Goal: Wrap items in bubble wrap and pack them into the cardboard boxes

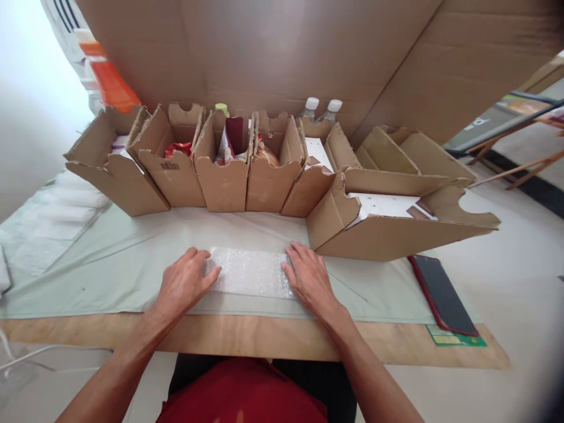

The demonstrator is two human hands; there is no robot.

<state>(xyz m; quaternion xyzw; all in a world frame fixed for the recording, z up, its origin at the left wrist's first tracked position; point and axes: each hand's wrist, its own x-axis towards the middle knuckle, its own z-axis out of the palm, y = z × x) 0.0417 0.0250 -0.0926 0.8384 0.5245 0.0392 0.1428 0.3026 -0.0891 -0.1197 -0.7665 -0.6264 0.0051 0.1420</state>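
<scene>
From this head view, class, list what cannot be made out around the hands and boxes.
All in the head view:
1. Ends of the bubble wrap: covered by the left hand and right hand.
2. The bottles: only caps and necks show; the boxes hide the rest.
3. The packets in the boxes: labels too small.
4. The green card: mostly under the phone.

**A makeshift packing station**

A row of open cardboard bins (220, 176) stands on a wooden bench (264, 339) spread with a pale cloth (110, 264). Packets (178, 148) of goods sit sorted inside the bins, and two capped bottles (311, 106) rise just behind them. A big cardboard sheet (273, 53) leans over the bins as a back wall. In front of the bins lies a piece of bubble wrap (251, 273). Sorted stock, wrapping and raw cardboard point to hand packing in a small workroom.
</scene>
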